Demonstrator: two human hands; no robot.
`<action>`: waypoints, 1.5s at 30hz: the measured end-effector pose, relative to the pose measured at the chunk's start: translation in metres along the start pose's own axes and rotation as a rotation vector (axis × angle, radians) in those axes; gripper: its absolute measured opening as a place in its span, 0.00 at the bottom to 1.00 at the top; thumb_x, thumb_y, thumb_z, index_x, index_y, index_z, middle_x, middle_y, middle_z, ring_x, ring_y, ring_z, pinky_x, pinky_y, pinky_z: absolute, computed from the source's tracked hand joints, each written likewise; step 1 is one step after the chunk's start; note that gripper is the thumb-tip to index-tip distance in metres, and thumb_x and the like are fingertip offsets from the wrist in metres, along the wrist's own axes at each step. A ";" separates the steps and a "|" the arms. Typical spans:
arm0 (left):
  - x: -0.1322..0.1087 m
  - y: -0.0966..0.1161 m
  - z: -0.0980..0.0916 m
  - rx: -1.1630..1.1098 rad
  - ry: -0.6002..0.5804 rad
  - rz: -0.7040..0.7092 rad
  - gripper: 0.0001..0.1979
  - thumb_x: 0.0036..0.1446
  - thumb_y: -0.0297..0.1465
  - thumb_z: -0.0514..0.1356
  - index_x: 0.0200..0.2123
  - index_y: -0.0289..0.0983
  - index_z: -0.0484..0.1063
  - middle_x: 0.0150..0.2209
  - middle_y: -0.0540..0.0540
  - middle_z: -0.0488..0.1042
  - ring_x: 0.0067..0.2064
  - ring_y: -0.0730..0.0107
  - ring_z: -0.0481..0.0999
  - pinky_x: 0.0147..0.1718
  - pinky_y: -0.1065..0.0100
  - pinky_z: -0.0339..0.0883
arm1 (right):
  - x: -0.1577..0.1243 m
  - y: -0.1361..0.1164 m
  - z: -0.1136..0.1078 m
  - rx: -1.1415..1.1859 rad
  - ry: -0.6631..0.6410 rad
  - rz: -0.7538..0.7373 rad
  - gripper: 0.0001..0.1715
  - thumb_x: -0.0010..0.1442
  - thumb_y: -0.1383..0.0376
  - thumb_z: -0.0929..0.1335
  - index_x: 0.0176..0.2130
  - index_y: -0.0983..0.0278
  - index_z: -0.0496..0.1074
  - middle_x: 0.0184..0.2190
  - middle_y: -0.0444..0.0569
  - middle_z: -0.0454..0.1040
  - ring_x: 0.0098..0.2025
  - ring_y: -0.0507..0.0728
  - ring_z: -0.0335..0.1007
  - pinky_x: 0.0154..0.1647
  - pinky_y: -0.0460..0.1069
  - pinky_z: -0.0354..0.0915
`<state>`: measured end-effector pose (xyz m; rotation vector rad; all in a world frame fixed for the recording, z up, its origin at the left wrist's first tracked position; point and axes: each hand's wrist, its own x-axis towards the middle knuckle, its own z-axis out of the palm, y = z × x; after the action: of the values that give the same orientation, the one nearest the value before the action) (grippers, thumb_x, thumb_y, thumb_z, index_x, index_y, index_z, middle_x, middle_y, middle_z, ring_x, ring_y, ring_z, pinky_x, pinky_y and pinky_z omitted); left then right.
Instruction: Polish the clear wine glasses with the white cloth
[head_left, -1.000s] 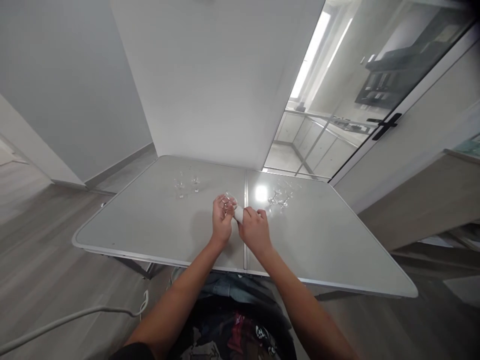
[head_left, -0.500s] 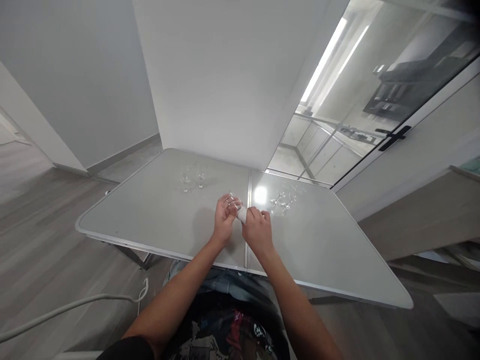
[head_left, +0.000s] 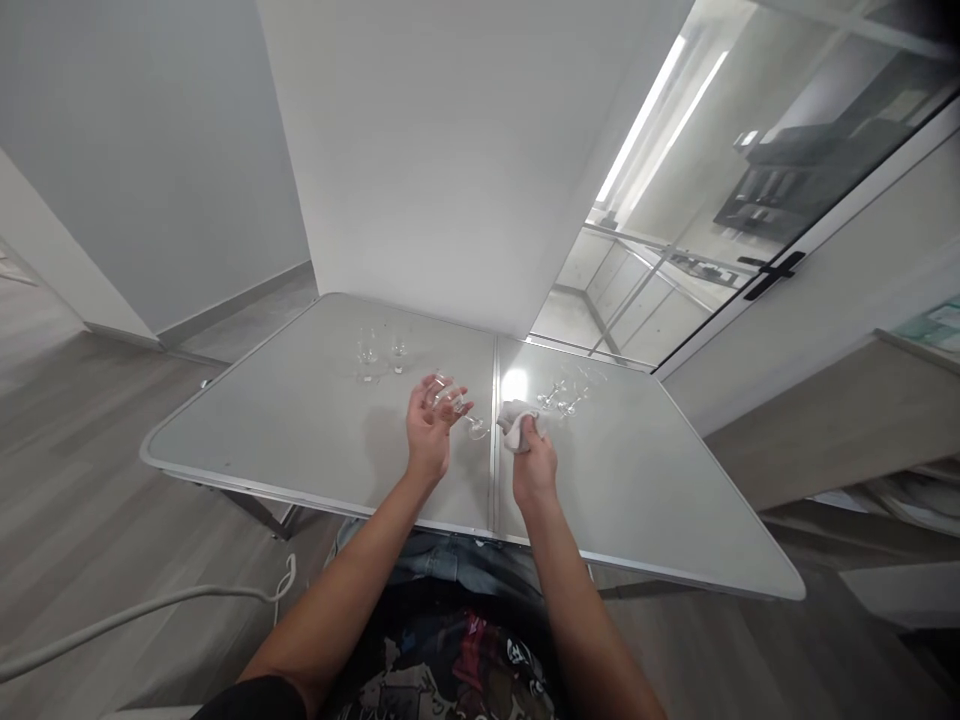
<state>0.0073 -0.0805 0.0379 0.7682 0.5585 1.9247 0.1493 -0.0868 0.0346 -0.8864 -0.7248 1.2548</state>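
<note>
Clear stemmed glass [head_left: 450, 398] lies tilted in my left hand [head_left: 430, 425], whose fingers wrap round its bowl; its stem and foot point right, toward the table's seam. My right hand [head_left: 534, 463] grips a crumpled white cloth [head_left: 516, 424] just right of the seam, apart from the glass. Two clear glasses stand upright at the back left of the grey table [head_left: 285, 410], a wider one [head_left: 367, 350] and a narrower one [head_left: 399, 352]. Beyond my right hand, clear stemmed glasses [head_left: 568, 400] lie on their sides.
A metal-edged seam [head_left: 493, 480] crosses the table. Behind the table rises a white wall [head_left: 450, 180], with a glass-paned door [head_left: 660, 210] to the right. A pale hose [head_left: 172, 600] runs over the floor at the lower left.
My hands have moved apart. The cloth has come off the glass with my right hand, and the glass's stem and foot now show. My left hand has shifted slightly left.
</note>
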 end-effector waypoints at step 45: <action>-0.006 -0.008 0.011 0.668 0.156 0.027 0.14 0.51 0.41 0.70 0.33 0.35 0.82 0.33 0.43 0.82 0.35 0.64 0.80 0.37 0.68 0.72 | 0.000 0.026 0.043 0.196 -0.206 -0.009 0.19 0.62 0.53 0.69 0.46 0.64 0.76 0.44 0.51 0.80 0.48 0.59 0.76 0.53 0.55 0.70</action>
<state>0.0220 -0.0812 0.0384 1.0388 1.3303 1.8344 0.1000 -0.0777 0.0332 -0.5996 -0.7520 1.3961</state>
